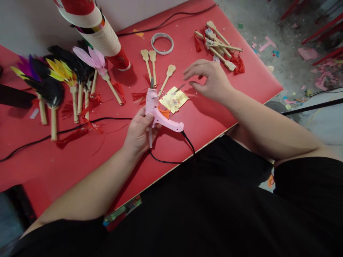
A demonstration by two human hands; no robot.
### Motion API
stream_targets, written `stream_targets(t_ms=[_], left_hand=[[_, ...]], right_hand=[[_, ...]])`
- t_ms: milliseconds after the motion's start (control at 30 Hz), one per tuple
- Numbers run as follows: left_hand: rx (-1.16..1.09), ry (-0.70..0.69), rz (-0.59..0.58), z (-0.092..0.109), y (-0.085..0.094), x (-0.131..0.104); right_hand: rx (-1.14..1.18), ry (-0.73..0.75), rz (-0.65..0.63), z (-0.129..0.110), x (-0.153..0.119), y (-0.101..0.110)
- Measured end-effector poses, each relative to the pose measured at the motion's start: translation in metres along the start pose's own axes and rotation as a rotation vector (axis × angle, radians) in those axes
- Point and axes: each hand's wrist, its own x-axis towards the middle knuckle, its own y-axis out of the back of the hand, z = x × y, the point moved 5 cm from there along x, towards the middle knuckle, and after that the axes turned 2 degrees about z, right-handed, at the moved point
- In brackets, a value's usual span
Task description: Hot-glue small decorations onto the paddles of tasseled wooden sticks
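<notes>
My left hand [142, 130] is wrapped round a pink glue gun [167, 122], whose nozzle points up and away from me. A clear glue stick [150, 138] sticks out below it. My right hand [207, 80] hovers with its fingers apart, right of a gold sheet [171, 100] with small blobs on it. No object shows between those fingers. Beyond the glue gun lie two wooden sticks [148, 59] side by side, and another wooden stick [167, 76] rests by the gold sheet. An orange piece [164, 112] is partly hidden behind the gun.
Feathered sticks [73, 89] with red tassels lie at the left. Stacked paper cups [103, 39] stand behind them. A tape roll [162, 43] lies at the back, and a pile of tasselled sticks [219, 46] at the right. Black cable [102, 118] crosses the red table [112, 153].
</notes>
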Motion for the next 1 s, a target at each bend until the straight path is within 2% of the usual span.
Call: stream_targets(t_ms=[100, 200, 267, 367, 467, 533, 633, 700, 767, 833, 900, 933, 1000], left_hand=[[0.01, -0.014, 0.029, -0.002, 0.0, -0.002], [0.015, -0.037, 0.065, -0.004, 0.002, -0.004], [0.006, -0.052, 0.118, -0.006, 0.003, -0.005], [0.017, -0.096, 0.164, -0.008, -0.001, -0.006], [0.061, -0.187, 0.184, -0.013, -0.012, -0.011], [0.092, -0.251, 0.186, -0.019, -0.023, -0.017], [0.137, -0.331, 0.121, -0.023, -0.042, -0.025], [0.182, -0.378, 0.031, -0.017, -0.053, -0.023], [0.281, -0.406, -0.048, -0.003, -0.059, -0.012], [0.492, -0.415, -0.085, 0.012, -0.06, 0.01], [0.785, -0.418, -0.064, 0.025, -0.058, 0.043], [0.872, -0.413, -0.013, 0.031, -0.055, 0.062], [0.948, -0.378, 0.098, 0.037, -0.052, 0.099]], right_hand=[[-0.071, 0.001, -0.04, -0.006, -0.001, 0.005], [-0.082, 0.009, -0.065, -0.022, -0.018, 0.006], [-0.037, 0.079, -0.137, -0.039, -0.037, -0.006], [-0.04, 0.177, -0.321, -0.067, -0.067, -0.036], [-0.211, 0.152, -0.403, -0.084, -0.08, -0.054], [-0.282, 0.126, -0.447, -0.088, -0.079, -0.054], [-0.265, 0.134, -0.426, -0.084, -0.067, -0.034], [-0.158, 0.127, -0.341, -0.076, -0.056, -0.012], [0.014, 0.038, -0.232, -0.061, -0.045, 0.013], [0.228, -0.079, -0.091, -0.044, -0.034, 0.034], [0.472, -0.192, 0.038, -0.031, -0.025, 0.05], [0.589, -0.244, 0.071, -0.026, -0.022, 0.054], [0.732, -0.313, 0.057, -0.022, -0.017, 0.059]])
